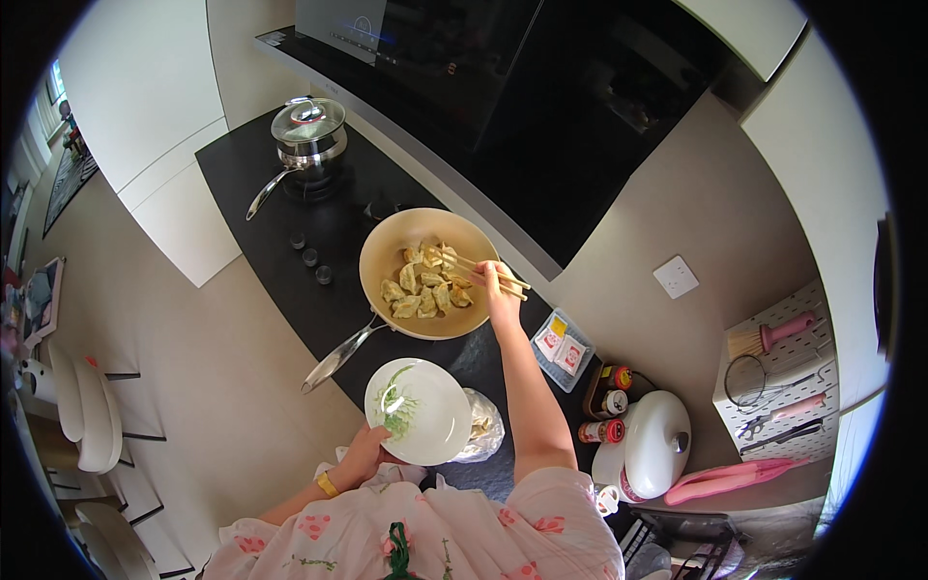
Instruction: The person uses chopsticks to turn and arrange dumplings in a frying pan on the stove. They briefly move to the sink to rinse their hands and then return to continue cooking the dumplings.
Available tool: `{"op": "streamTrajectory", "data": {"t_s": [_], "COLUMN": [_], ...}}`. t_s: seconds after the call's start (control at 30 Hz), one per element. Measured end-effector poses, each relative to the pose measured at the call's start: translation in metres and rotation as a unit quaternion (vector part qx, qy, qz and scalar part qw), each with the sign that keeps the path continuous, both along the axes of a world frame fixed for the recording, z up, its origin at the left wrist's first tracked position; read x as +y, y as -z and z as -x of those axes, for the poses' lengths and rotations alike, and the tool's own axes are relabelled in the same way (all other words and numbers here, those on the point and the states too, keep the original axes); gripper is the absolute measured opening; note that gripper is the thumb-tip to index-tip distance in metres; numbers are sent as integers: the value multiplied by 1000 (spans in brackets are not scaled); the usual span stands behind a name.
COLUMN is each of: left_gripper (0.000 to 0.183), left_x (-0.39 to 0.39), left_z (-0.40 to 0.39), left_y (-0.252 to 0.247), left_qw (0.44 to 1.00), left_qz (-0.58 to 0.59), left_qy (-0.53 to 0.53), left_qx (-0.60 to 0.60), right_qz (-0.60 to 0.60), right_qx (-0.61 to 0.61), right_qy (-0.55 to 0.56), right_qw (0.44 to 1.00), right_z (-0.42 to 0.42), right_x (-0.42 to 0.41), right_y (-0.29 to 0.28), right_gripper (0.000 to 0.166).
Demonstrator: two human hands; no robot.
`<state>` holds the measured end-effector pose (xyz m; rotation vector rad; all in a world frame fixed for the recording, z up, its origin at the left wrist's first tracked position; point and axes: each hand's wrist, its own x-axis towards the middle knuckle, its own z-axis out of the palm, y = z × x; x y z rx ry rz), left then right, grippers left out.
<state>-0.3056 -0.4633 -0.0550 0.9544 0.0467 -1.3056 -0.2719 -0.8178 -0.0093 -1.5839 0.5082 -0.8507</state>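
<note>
My right hand [497,284] holds a pair of wooden chopsticks [515,287] over the right side of a beige frying pan [377,254]. The chopstick tips are among several browned dumplings [428,303] in the pan. Below the pan, my left hand [366,451] grips the lower left rim of a white plate [442,413] with a green leafy print. Nothing lies on the plate. The pan's metal handle [337,362] points to the lower left. A clear plastic bag [484,428] with pale contents sits partly hidden behind the plate's right edge.
A lidded saucepan [310,141] stands on the black cooktop [268,246], upper left. Right of my forearm are a tray of packets [564,351], seasoning jars [609,404] and a white lidded pot [656,442]. The range hood [464,210] hangs beyond the pan; utensils hang on a pegboard [790,370].
</note>
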Motion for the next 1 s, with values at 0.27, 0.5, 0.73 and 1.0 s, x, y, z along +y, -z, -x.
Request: {"op": "streamTrajectory", "data": {"t_s": [0.27, 0.5, 0.73, 1.0], "left_gripper": [48, 46, 47, 48], "left_x": [-3, -3, -2, -4], "left_z": [-1, 0, -1, 0], "left_y": [1, -5, 2, 6], "left_qw": [1000, 1000, 1000, 1000], "left_qz": [1, -8, -6, -8], "left_qy": [13, 16, 18, 11], "left_qx": [0, -5, -4, -9], "right_qz": [149, 120, 46, 47], "right_qx": [123, 103, 18, 41], "right_qy": [-4, -50, -2, -27], "right_qw": [981, 986, 999, 998], "right_z": [11, 13, 6, -27], "right_x": [32, 37, 14, 11], "right_y": [4, 13, 18, 43], "right_gripper": [26, 24, 23, 25]}}
